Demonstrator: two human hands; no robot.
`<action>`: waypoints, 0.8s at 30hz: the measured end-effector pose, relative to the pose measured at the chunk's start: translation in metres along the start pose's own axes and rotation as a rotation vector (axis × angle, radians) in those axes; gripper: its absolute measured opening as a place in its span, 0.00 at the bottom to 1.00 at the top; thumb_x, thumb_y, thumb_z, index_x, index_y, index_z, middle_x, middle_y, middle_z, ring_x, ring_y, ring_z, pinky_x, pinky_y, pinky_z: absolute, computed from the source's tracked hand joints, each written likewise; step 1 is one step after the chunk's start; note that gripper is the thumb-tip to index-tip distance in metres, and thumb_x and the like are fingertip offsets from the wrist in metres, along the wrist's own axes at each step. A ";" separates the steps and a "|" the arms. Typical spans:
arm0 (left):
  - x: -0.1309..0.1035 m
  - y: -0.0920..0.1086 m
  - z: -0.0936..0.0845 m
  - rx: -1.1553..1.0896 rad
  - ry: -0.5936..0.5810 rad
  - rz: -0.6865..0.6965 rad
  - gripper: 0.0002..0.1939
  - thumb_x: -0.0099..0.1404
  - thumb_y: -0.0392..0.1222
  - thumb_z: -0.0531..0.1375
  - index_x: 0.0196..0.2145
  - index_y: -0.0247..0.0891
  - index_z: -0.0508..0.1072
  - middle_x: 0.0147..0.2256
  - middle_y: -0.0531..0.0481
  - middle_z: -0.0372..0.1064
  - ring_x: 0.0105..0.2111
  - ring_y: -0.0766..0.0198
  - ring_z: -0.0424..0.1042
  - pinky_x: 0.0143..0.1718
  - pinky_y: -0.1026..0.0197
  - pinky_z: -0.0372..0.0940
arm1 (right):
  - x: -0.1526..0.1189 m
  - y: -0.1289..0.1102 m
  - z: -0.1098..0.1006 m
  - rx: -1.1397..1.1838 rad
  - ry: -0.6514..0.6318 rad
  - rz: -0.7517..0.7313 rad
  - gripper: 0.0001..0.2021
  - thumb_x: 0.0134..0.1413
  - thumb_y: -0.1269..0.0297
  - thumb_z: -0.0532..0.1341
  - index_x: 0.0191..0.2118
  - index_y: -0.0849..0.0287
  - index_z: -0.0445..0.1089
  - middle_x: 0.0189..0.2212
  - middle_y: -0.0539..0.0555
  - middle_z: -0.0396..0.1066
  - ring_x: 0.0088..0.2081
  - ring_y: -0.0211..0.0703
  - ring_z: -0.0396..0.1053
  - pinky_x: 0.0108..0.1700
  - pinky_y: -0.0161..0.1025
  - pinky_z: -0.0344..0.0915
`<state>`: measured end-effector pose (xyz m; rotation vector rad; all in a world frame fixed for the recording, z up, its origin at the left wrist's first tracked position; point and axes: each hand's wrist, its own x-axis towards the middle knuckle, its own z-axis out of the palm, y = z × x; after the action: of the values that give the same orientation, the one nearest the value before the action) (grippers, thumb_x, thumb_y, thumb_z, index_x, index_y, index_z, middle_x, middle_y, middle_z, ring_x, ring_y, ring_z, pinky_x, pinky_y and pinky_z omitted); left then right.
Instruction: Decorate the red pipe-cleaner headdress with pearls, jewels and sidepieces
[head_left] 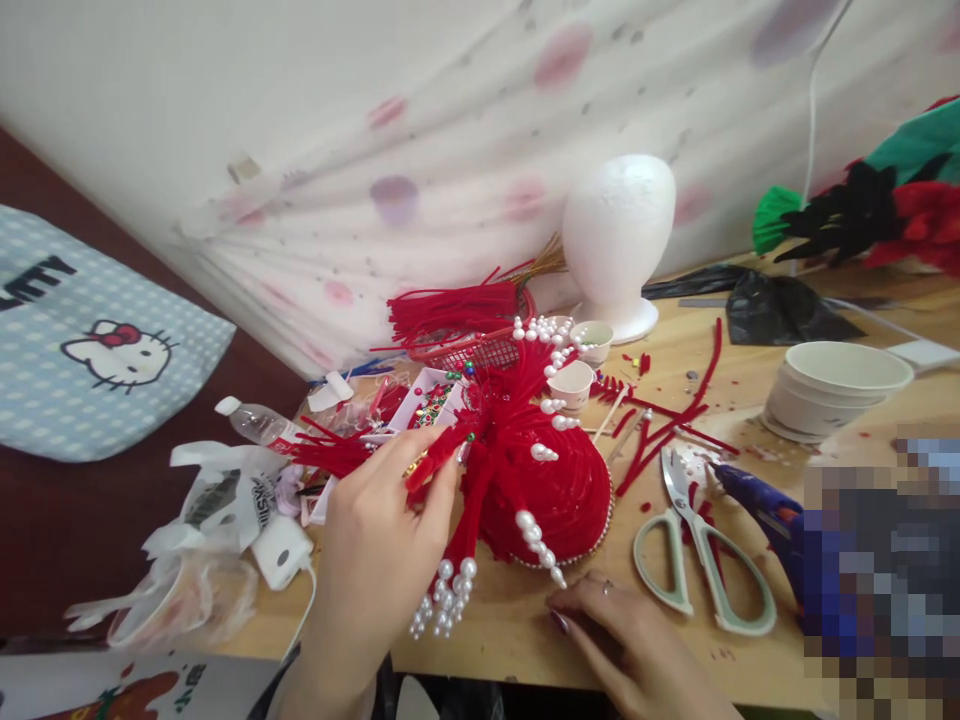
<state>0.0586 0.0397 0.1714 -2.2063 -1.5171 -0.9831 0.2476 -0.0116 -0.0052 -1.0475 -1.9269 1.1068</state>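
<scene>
My left hand [397, 510] is closed, its thumb and fingers pinching a red chenille piece [426, 468] with a bit of gold on it. The piece sits against the left side of a red fuzzy headpiece [559, 490], a dome edged with small pearls. Several red stems tipped with white pearl beads [536, 540] spread from its top and sides. My right hand [619, 625] lies on the table's front edge, fingers loosely bent and apart, holding nothing I can see. It wears a ring. Its fingertips are close to the lowest pearl strand; whether they touch is unclear.
Right of the headpiece lie scissors [701, 550] and a blue glue gun [765, 505]. Paper cups [832, 385] and a white foam head [619, 235] stand behind. A red basket [465, 352] carries red stems. Left are a bead box [409, 408], a bottle [255, 420] and plastic bags [202, 540].
</scene>
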 end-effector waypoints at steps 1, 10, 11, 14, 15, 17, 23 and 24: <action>-0.001 0.000 -0.001 -0.001 -0.004 0.004 0.06 0.65 0.35 0.60 0.40 0.37 0.76 0.36 0.50 0.80 0.35 0.62 0.79 0.39 0.63 0.72 | 0.000 0.000 0.000 -0.002 0.003 -0.006 0.11 0.67 0.65 0.52 0.41 0.57 0.72 0.36 0.52 0.76 0.38 0.39 0.74 0.41 0.34 0.68; -0.003 -0.010 0.026 -0.127 -0.149 0.119 0.14 0.66 0.27 0.56 0.47 0.35 0.73 0.44 0.48 0.78 0.45 0.63 0.77 0.50 0.62 0.70 | 0.001 0.005 0.002 -0.049 0.035 -0.078 0.11 0.65 0.67 0.53 0.42 0.55 0.73 0.35 0.52 0.77 0.37 0.39 0.75 0.40 0.33 0.70; -0.002 -0.012 0.031 -0.132 -0.120 0.113 0.13 0.66 0.28 0.57 0.46 0.35 0.73 0.43 0.47 0.78 0.44 0.63 0.77 0.48 0.62 0.71 | 0.000 0.006 0.002 -0.052 0.039 -0.085 0.11 0.65 0.68 0.53 0.42 0.55 0.73 0.35 0.52 0.77 0.37 0.38 0.75 0.40 0.33 0.71; -0.001 -0.015 0.043 -0.160 -0.025 0.115 0.11 0.66 0.29 0.58 0.45 0.34 0.73 0.41 0.46 0.79 0.41 0.63 0.78 0.46 0.63 0.72 | -0.001 0.006 0.002 -0.060 0.047 -0.087 0.10 0.65 0.68 0.53 0.41 0.55 0.73 0.35 0.51 0.77 0.37 0.38 0.76 0.40 0.33 0.71; -0.002 -0.015 0.045 -0.165 -0.013 0.115 0.10 0.65 0.29 0.58 0.44 0.34 0.73 0.40 0.46 0.79 0.40 0.63 0.78 0.46 0.63 0.72 | -0.001 0.005 0.001 -0.063 0.050 -0.086 0.10 0.65 0.67 0.53 0.40 0.55 0.73 0.35 0.52 0.77 0.37 0.38 0.76 0.40 0.33 0.71; -0.003 -0.014 0.047 -0.158 -0.016 0.113 0.10 0.65 0.29 0.59 0.43 0.34 0.74 0.39 0.47 0.79 0.39 0.63 0.78 0.45 0.63 0.72 | -0.001 0.004 0.000 -0.067 0.055 -0.084 0.10 0.65 0.67 0.53 0.40 0.54 0.73 0.35 0.52 0.77 0.37 0.39 0.76 0.40 0.33 0.71; -0.004 -0.008 0.038 -0.116 0.116 0.118 0.08 0.64 0.29 0.61 0.41 0.33 0.74 0.36 0.48 0.79 0.36 0.64 0.79 0.42 0.66 0.73 | 0.001 0.003 0.000 -0.051 0.033 -0.071 0.11 0.65 0.67 0.53 0.40 0.55 0.73 0.35 0.52 0.76 0.36 0.39 0.75 0.40 0.33 0.71; -0.004 -0.007 0.036 -0.109 0.135 0.121 0.07 0.64 0.29 0.61 0.41 0.33 0.74 0.35 0.48 0.79 0.35 0.65 0.79 0.42 0.67 0.72 | 0.001 0.003 0.000 -0.050 0.029 -0.065 0.11 0.65 0.67 0.53 0.40 0.55 0.72 0.35 0.52 0.76 0.37 0.39 0.75 0.40 0.33 0.71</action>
<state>0.0642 0.0605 0.1411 -2.2247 -1.2836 -1.1750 0.2482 -0.0098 -0.0077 -1.0150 -1.9603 1.0071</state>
